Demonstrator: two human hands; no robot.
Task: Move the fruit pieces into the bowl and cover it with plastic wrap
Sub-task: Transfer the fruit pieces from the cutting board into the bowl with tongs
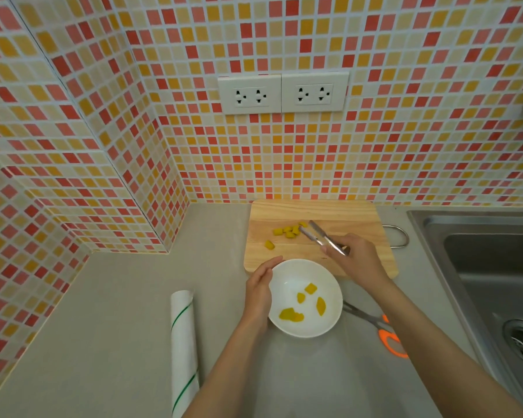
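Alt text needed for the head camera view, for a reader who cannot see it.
The right hand holds metal tongs over yellow fruit pieces on a cutting board, while the left hand steadies a white bowl already holding several pieces. A plastic wrap roll and scissors lie nearby.

grey counter [127, 312]: cutting board [338, 212], bowl [287, 327], wrap roll [183, 342], scissors [384, 330].
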